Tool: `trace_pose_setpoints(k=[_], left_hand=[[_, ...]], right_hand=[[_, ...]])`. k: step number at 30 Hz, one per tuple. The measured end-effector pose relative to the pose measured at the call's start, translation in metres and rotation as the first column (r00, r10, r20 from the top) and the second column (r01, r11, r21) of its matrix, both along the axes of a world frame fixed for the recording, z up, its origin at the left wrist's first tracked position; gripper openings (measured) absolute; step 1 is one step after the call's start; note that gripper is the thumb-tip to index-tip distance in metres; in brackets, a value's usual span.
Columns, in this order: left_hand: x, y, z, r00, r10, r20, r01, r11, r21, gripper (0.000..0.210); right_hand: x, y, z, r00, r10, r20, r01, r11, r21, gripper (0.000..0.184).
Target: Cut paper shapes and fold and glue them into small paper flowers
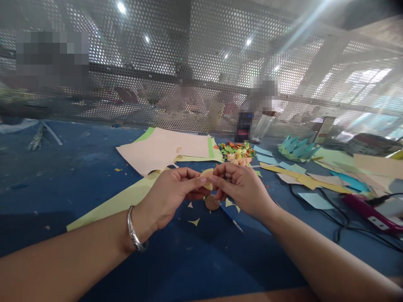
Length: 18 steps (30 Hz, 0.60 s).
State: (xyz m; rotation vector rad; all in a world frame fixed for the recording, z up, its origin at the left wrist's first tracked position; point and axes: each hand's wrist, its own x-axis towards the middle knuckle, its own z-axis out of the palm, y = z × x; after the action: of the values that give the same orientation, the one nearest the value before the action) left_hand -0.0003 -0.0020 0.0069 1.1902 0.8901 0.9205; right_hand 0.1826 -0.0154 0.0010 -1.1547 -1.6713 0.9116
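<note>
Between my fingertips is a small pale yellow piece of paper point(207, 173), its lower part covered by the fingers. My left hand point(179, 186), with a silver bangle at the wrist, pinches it from the left. From the right, my right hand point(241, 186) pinches the same piece. Just below the hands lies a round brown disc point(212, 202) on the blue table. Small yellow paper scraps point(195, 222) and a pen point(236, 225) lie around it. Beyond the hands is a pile of small orange, green and cream paper pieces point(237, 153).
Large pink sheets point(157, 151) and a yellow-green sheet point(110, 205) lie left of centre. Coloured paper strips point(302, 180), a blue-green folded paper piece point(297, 149), a magenta power strip point(371, 214) and black cables are at right. A perforated metal screen point(201, 100) stands behind.
</note>
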Motion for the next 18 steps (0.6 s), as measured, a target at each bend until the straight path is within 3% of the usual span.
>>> trace_pose_setpoints(k=[18], left_hand=[[-0.0034, 0.0027, 0.0011, 0.999, -0.047, -0.008, 0.048, 0.992, 0.117, 0.016]], right_hand=[[0.0021, 0.0014, -0.0019, 0.997, 0.022, -0.07, -0.023, 1.0, -0.021, 0.028]])
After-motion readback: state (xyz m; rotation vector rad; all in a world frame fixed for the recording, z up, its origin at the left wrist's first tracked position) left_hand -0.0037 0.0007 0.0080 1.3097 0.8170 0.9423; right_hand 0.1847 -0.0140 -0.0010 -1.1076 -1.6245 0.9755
